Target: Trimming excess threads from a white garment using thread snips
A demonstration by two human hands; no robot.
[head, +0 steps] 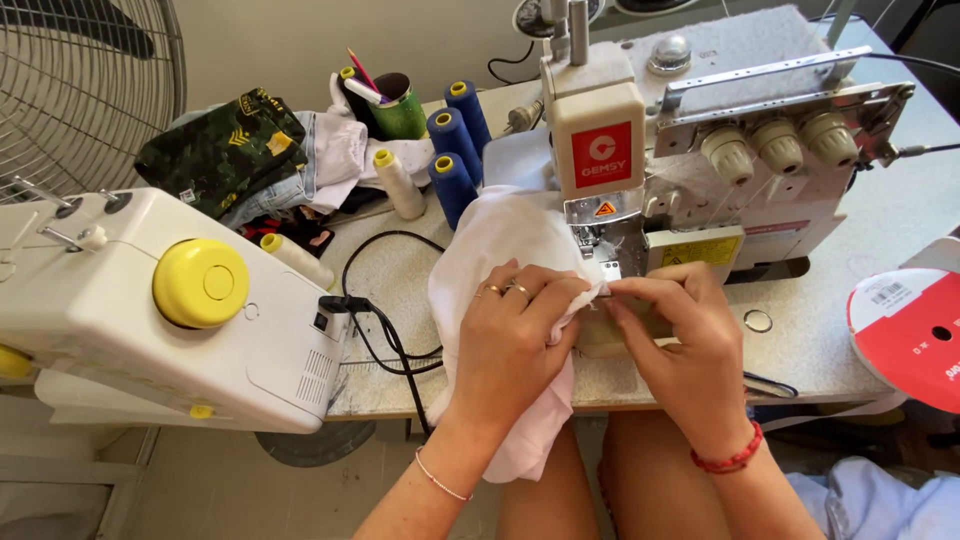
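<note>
A white cloth (490, 245) lies bunched on the grey table (820, 340) and hangs over its front edge. My left hand (515, 335) presses down on it and grips its edge, rings on two fingers. My right hand (680, 330) pinches the same edge just to the right, directly below the presser foot (607, 268) of the white overlock sewing machine (720, 150). The fingertips of both hands nearly touch at the foot. A thin bracelet is on my left wrist, a red bead one on my right.
A small white sewing machine with a yellow knob (200, 283) stands at the left, its black cable (385, 325) running across the table. Blue and cream thread cones (452, 150), a pen cup (395, 105), folded clothes (235, 150), a fan (80, 90) and a red-and-white tape roll (910, 335) surround the work.
</note>
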